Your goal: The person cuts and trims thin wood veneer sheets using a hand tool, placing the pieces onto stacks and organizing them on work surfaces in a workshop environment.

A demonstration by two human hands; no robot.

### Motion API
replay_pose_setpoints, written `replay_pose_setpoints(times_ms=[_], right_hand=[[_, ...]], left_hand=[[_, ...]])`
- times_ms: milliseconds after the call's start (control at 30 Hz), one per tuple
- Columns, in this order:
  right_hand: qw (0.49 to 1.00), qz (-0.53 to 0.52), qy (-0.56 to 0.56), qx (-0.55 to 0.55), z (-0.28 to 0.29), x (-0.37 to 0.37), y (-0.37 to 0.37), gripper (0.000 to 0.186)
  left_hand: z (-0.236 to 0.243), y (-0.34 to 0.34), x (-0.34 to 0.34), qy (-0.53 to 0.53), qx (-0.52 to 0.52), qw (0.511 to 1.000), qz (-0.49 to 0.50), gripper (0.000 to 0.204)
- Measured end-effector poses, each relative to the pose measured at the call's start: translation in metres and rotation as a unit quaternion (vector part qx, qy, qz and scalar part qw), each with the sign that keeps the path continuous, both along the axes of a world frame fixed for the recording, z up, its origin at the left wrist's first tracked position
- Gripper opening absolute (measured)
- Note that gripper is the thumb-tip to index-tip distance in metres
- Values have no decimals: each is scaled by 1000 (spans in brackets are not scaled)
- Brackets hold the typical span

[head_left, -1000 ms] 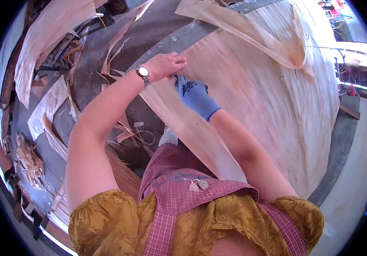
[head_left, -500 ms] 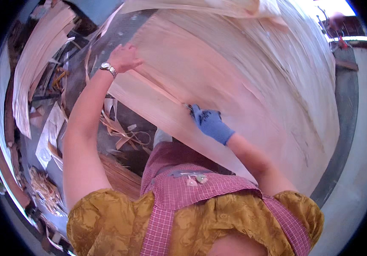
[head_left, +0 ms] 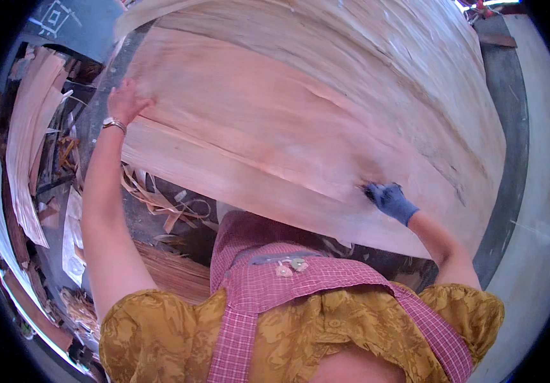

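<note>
A wide, pale veneer sheet [head_left: 300,89] lies across the work surface in front of me. A long split runs through it from upper left to lower right, leaving a strip [head_left: 224,175] along the near edge. My left hand [head_left: 125,102], bare with a wristwatch, grips the sheet's left edge at the start of the split. My right hand [head_left: 390,200], in a blue glove, rests at the other end of the split, closed around a small dark blade whose tip barely shows.
The grey table rim [head_left: 514,134] curves along the right, with pale floor beyond it. Veneer scraps and curls [head_left: 160,201] litter the floor below the sheet. More veneer sheets [head_left: 26,140] are stacked at the far left.
My right hand has run down and to the right along the sheet, lengthening the split. My left hand stays at the sheet's left edge while the view has shifted.
</note>
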State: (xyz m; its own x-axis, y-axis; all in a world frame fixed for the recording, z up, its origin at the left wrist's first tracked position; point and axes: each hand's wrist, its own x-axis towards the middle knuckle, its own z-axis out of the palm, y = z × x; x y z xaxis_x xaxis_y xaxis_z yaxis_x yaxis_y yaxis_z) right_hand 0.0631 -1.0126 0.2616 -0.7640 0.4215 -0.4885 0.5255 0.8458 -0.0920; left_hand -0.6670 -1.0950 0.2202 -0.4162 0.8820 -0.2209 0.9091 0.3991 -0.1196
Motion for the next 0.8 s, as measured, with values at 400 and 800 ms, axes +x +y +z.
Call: replay_pose_setpoints(times_ms=[400,800], right_hand=[[961,3,277,-14,-14,-348,75,23],[992,5,102,81,-54,-677,144,27]], left_hand=[[31,47,2,-42,51,979,-192,123],[-17,71,-26,-179,124,956,-199,121]])
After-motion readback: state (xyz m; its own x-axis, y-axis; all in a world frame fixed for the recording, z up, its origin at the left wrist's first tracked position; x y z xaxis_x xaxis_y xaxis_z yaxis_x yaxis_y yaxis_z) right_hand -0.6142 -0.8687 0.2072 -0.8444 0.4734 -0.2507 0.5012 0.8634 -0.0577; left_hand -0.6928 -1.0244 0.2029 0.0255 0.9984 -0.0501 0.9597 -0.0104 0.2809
